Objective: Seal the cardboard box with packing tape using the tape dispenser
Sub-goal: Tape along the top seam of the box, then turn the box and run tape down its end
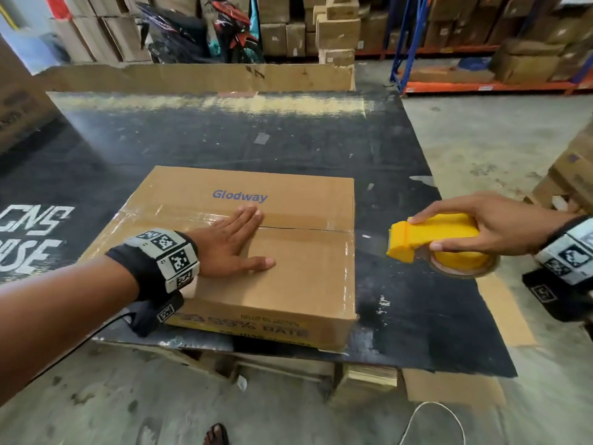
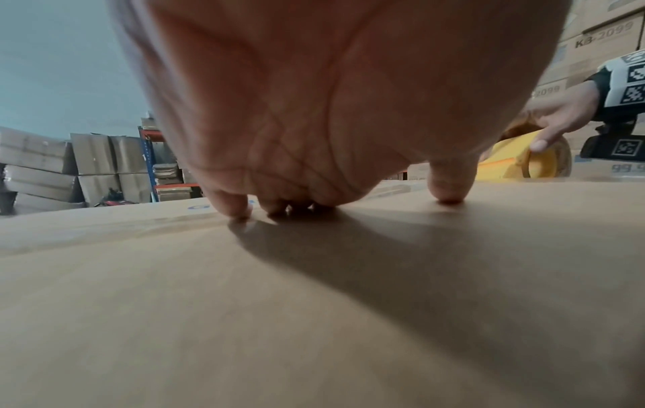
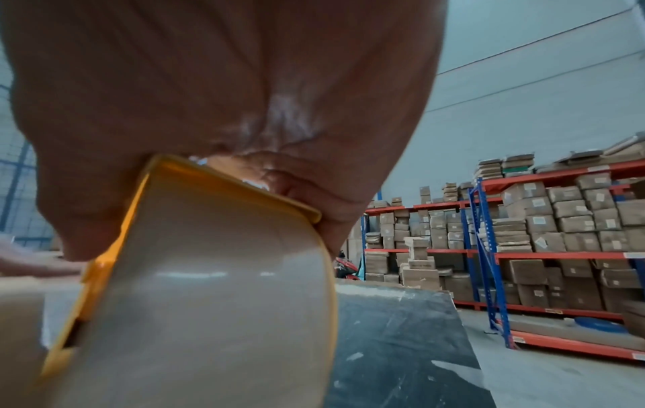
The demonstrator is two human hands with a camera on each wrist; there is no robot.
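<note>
Left hand flat on box; right hand grips tape dispenser beside it

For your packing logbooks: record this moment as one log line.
left hand flat on brown cardboard box | right hand grips yellow plastic tape dispenser

Brown box with blue "Glodway" lettering. Yellow dispenser, tan tape roll. Black table, scuffed white. Black-and-white checkered tags on both wristbands. Orange-and-blue shelving behind.
</note>
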